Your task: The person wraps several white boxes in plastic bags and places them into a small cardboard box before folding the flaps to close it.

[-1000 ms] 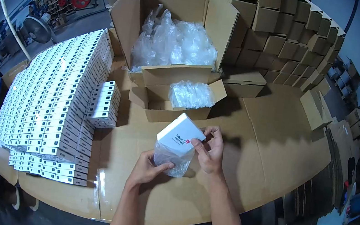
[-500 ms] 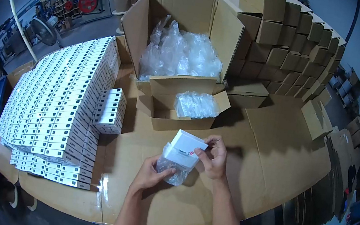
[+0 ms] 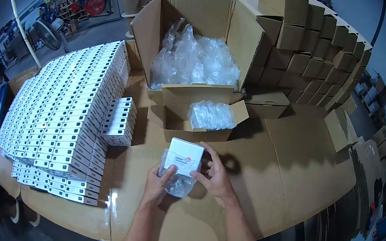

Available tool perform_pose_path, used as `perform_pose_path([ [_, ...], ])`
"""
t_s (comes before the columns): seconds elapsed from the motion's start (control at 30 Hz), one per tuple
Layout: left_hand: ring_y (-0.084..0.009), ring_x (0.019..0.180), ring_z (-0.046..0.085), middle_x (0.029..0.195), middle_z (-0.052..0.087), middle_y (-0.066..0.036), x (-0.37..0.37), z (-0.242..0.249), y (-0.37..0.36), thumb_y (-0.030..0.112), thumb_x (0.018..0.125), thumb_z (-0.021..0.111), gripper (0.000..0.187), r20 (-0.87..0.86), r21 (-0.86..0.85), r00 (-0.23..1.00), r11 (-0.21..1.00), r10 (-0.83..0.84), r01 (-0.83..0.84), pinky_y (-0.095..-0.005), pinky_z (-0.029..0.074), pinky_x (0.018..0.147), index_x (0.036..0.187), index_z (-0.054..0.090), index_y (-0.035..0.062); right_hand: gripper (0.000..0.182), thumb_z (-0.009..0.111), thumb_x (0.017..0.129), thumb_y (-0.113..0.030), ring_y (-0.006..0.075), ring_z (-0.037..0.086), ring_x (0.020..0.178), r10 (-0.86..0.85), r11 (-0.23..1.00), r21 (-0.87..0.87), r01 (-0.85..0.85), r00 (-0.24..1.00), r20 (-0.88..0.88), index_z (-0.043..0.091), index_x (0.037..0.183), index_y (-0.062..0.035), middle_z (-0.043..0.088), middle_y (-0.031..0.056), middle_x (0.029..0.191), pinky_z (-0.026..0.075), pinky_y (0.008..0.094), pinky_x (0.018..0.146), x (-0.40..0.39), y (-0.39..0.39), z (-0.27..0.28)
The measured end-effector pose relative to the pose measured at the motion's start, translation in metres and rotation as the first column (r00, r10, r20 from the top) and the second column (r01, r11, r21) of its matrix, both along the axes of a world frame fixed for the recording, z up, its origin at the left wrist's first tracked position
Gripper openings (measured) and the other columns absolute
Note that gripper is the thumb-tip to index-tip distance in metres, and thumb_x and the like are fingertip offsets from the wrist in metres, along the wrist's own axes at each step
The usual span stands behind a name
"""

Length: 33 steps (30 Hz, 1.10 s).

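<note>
A small white box (image 3: 186,150) with a red logo sits partly inside a clear plastic bag (image 3: 180,186), its upper part sticking out of the mouth. My left hand (image 3: 156,185) grips the bag and box from the left, thumb across the front. At the right edge of the box, my right hand (image 3: 217,179) holds on with its thumb low and its fingers near the top corner. Just beyond both hands stands an open carton (image 3: 196,135) with several plastic-wrapped packs (image 3: 212,116) inside, lined up on its right side.
Behind that carton, a large open box (image 3: 143,32) holds a heap of clear bags (image 3: 196,59). To the left rise stacked white boxes (image 3: 64,107), with a shorter stack (image 3: 120,120) beside them. Brown cartons (image 3: 306,52) are piled at the back right. Cardboard (image 3: 305,161) covers the table.
The white box and bag have shifted left and turned more upright. The box appears deeper in the bag. My right hand has moved left from its top corner to its right side.
</note>
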State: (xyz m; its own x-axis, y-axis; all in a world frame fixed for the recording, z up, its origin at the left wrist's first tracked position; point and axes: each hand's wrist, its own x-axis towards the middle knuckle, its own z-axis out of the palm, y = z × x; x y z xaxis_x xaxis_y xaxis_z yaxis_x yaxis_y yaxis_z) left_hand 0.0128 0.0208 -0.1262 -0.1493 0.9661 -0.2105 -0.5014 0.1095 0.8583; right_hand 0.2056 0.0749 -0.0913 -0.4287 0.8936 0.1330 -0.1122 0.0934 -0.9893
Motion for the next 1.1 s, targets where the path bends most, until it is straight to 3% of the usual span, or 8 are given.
perform_pose_path([
  [0.03, -0.0151, 0.098, 0.068, 0.112, 0.071, -0.01, -0.001, 0.0, -0.001, 0.017, 0.099, 0.07, 0.031, -0.01, -0.001, 1.0, 1.0, -0.003, 0.003, -0.0323, 0.057, 0.084, 0.122, 0.065, -0.0029, 0.082, 0.077, 0.088, 0.001, 0.0157, 0.063, 0.107, 0.006, 1.0, -0.002, -0.006, 1.0, -0.019, 0.035, 0.156, -0.0112, 0.062, 0.0119, 0.123, 0.056, 0.0315, 0.087, -0.001, 0.0, -0.001],
  [0.13, -0.0136, 0.099, 0.066, 0.11, 0.071, -0.008, -0.01, -0.008, 0.0, 0.022, 0.104, 0.063, 0.031, -0.344, 0.087, 0.939, 0.994, -0.031, 0.065, -0.0308, 0.053, 0.087, 0.122, 0.066, -0.0026, 0.079, 0.077, 0.088, 0.002, 0.0135, 0.065, 0.099, 0.016, 1.0, 0.004, -0.016, 1.0, 0.002, 0.037, 0.155, -0.0114, 0.066, 0.0112, 0.115, 0.056, 0.0298, 0.084, 0.0, 0.0, -0.006],
  [0.27, -0.0103, 0.098, 0.061, 0.109, 0.07, -0.005, -0.02, -0.007, 0.001, 0.028, 0.112, 0.046, 0.04, -0.305, 0.073, 0.951, 0.995, -0.045, 0.071, -0.0287, 0.05, 0.088, 0.124, 0.067, -0.0041, 0.069, 0.077, 0.088, 0.001, 0.0102, 0.065, 0.091, -0.004, 0.999, 0.052, -0.002, 0.992, 0.126, 0.046, 0.149, -0.0107, 0.069, 0.0072, 0.102, 0.056, 0.027, 0.08, 0.001, 0.0, -0.004],
  [0.37, -0.0103, 0.1, 0.06, 0.109, 0.07, -0.004, -0.021, -0.011, 0.002, 0.026, 0.111, 0.047, 0.039, -0.4, 0.079, 0.916, 0.997, 0.011, 0.022, -0.0288, 0.049, 0.088, 0.125, 0.066, -0.0047, 0.057, 0.077, 0.088, 0.0, 0.0093, 0.065, 0.088, -0.045, 0.994, 0.104, 0.036, 0.995, 0.09, 0.056, 0.14, -0.0088, 0.069, 0.0048, 0.097, 0.057, 0.0267, 0.078, -0.004, 0.0, -0.01],
  [0.5, -0.0143, 0.099, 0.062, 0.116, 0.07, -0.01, -0.015, -0.006, 0.006, 0.023, 0.111, 0.045, 0.037, -0.554, 0.224, 0.82, 0.974, 0.146, -0.022, -0.0285, 0.048, 0.09, 0.125, 0.067, -0.0045, 0.033, 0.077, 0.088, -0.001, 0.01, 0.067, 0.087, -0.09, 0.993, 0.088, 0.081, 0.99, 0.107, 0.069, 0.12, -0.0039, 0.072, 0.0057, 0.097, 0.058, 0.0278, 0.078, -0.002, 0.0, -0.01],
  [0.7, -0.0161, 0.099, 0.06, 0.118, 0.068, -0.011, -0.011, 0.005, 0.004, 0.023, 0.111, 0.045, 0.037, -0.607, 0.303, 0.775, 0.953, 0.174, 0.023, -0.0289, 0.047, 0.088, 0.126, 0.068, -0.0019, 0.011, 0.072, 0.093, 0.0, 0.0129, 0.069, 0.093, -0.168, 0.944, 0.31, 0.109, 0.971, 0.171, 0.076, 0.103, 0.0014, 0.076, 0.0084, 0.104, 0.055, 0.026, 0.084, 0.005, 0.006, -0.016],
  [0.9, -0.0151, 0.098, 0.057, 0.112, 0.062, -0.009, -0.008, 0.01, 0.0, 0.027, 0.111, 0.045, 0.04, -0.694, 0.362, 0.684, 0.93, 0.223, 0.064, -0.0267, 0.046, 0.081, 0.126, 0.069, -0.0006, 0.015, 0.071, 0.096, -0.007, 0.0126, 0.07, 0.095, -0.192, 0.981, -0.015, 0.191, 0.978, -0.081, 0.075, 0.105, 0.0035, 0.077, 0.0093, 0.103, 0.055, 0.0269, 0.086, -0.002, -0.001, -0.006],
  [1.1, -0.0146, 0.098, 0.057, 0.11, 0.061, -0.007, -0.004, 0.012, -0.001, 0.024, 0.11, 0.048, 0.037, -0.639, 0.406, 0.716, 0.914, 0.281, 0.004, -0.0262, 0.046, 0.08, 0.125, 0.07, -0.0007, 0.026, 0.063, 0.102, -0.008, 0.013, 0.068, 0.099, -0.228, 0.973, 0.017, 0.232, 0.965, -0.133, 0.065, 0.125, 0.003, 0.075, 0.0132, 0.108, 0.053, 0.0261, 0.09, -0.007, -0.001, -0.005],
])
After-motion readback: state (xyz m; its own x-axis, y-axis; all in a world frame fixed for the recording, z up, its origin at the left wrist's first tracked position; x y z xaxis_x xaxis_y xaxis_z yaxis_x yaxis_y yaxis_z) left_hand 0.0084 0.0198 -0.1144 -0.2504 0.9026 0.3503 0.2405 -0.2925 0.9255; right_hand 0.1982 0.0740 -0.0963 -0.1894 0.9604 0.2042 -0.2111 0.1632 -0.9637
